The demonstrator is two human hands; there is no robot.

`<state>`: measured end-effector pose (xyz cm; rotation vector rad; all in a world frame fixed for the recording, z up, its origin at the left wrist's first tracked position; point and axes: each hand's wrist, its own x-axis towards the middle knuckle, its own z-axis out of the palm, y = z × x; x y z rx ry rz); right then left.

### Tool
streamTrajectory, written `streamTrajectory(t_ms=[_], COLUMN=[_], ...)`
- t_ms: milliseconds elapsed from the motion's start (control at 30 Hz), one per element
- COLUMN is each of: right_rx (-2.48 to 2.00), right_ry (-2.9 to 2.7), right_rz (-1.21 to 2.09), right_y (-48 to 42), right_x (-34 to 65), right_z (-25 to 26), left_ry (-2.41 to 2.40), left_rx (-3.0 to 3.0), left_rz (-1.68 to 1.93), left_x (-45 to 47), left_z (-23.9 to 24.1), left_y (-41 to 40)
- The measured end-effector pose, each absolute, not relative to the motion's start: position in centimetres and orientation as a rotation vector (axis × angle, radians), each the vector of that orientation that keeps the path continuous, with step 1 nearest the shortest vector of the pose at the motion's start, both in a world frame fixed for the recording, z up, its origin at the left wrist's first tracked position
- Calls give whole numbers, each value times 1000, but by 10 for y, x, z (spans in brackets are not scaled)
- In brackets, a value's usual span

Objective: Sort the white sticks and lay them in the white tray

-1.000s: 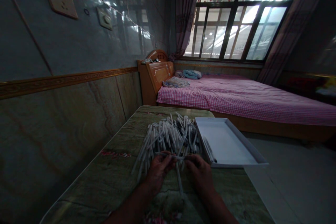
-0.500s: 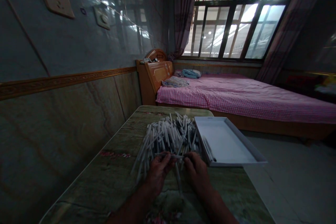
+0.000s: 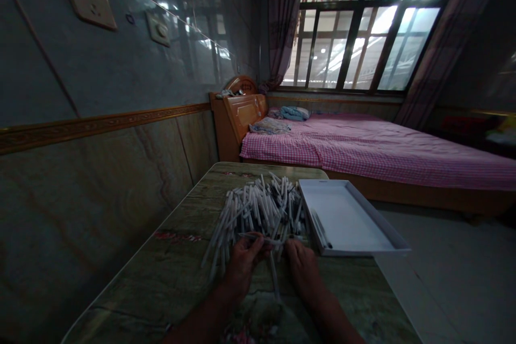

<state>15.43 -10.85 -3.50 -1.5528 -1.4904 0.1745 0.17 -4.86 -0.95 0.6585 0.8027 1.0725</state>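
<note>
My left hand [image 3: 243, 262] pinches a slim, whitish pen [image 3: 273, 241] between thumb and fingers, the pen lying roughly level across the front of a loose pile. That pile of pens [image 3: 260, 201] has pale, translucent barrels, with some dark ends among them. To the right of the held pen is my right hand [image 3: 302, 263], its fingers closed; a small dark bit shows at the fingertips, too unclear to name. A few dark-tipped pens [image 3: 321, 230] lie along the left side of a shallow white box [image 3: 365, 252], just right of the pile.
Everything rests on a green marbled table [image 3: 169, 274], and the box overhangs its right edge. A tiled wall [image 3: 133, 188] runs along the left. Beyond the table stands a bed [image 3: 363, 145] with a pink checked sheet, under a window [image 3: 342, 48].
My right hand has drawn slightly right and down, away from the end of the pen. My left hand stays nearly in place, with the pen a little more tilted.
</note>
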Motion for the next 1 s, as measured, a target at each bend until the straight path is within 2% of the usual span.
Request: streamTrajectory(t_ms=[100,333,533,1000], right_rx=[-1505,-1513,-1527,-1566], right_ry=[-1403,-1410,-1348,-1392], right_rz=[318,276,405,473], right_y=[-110,-107,-109,-110], right_x=[148,151,148,151], right_z=[-24,-33,-26,-27], left_ry=[814,806,827,819], left_rx=[640,708,669,716], left_rz=[1076,1041,1100,1095], left_x=[-1,1,0,0], left_z=[-9,-16,-13,-16], left_y=[-46,-47,-45,-39])
